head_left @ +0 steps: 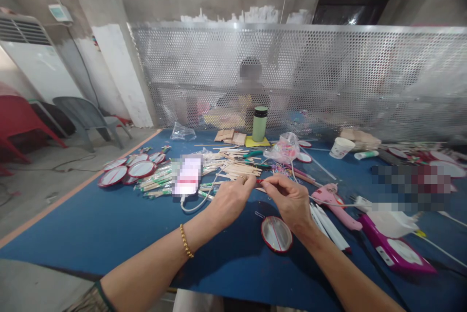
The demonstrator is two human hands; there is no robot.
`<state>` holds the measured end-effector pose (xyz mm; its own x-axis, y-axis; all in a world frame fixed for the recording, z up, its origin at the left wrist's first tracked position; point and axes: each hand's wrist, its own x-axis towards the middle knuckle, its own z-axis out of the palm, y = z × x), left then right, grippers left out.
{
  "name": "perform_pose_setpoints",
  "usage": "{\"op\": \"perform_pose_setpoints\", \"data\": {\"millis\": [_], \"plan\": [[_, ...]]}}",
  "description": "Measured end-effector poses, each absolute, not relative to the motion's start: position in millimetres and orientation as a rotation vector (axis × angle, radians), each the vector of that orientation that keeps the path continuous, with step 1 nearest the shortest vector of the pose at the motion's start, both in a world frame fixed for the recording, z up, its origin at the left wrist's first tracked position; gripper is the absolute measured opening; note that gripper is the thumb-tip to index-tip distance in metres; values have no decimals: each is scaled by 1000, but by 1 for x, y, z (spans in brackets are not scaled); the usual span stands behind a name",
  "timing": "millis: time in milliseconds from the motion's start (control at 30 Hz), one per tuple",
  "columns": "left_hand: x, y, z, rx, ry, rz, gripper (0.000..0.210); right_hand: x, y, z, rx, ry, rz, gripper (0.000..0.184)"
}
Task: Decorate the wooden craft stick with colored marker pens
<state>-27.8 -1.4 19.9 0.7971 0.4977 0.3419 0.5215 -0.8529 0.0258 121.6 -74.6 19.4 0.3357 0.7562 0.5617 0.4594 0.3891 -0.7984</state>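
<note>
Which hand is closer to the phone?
Left. The left hand is just right of the phone; the right hand is farther right, beyond the left hand.

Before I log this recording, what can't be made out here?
In the head view:
Red piece: partly hidden between left hand and right hand.
Phone screen: pixelated.
Person beyond: veiled by perforated panel and pixelation.
Left sleeve: cut off by bottom edge.

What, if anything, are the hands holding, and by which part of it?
A small red piece, too small to identify: the left hand appears to pinch one end, the right hand the other.
</note>
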Motion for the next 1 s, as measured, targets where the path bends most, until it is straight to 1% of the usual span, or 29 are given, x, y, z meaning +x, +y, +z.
{"op": "perform_pose_setpoints", "data": {"millis": [200, 267, 467, 600, 900, 1000], "plan": [[-27, -6, 24, -2925, -913, -559, 22, 121, -74, 18, -1238, -1208, 314, 21], [-26, -7, 25, -2924, -923, -524, 20, 121, -74, 18, -1231, -1169, 347, 21], [-25, -5, 28, -2931, -927, -446, 20, 120, -71, 14, -1215, -932, 602, 25], [-26, -4, 25, -2960, -885, -539, 19, 118, -71, 16, -1180, -806, 719, 28], [-27, 1, 14, -2987, -833, -777, 16, 115, -73, 19, -1153, -803, 693, 27], [-27, 1, 14, -2981, -829, -790, 16, 115, -71, 18, -1109, -751, 719, 25]]}}
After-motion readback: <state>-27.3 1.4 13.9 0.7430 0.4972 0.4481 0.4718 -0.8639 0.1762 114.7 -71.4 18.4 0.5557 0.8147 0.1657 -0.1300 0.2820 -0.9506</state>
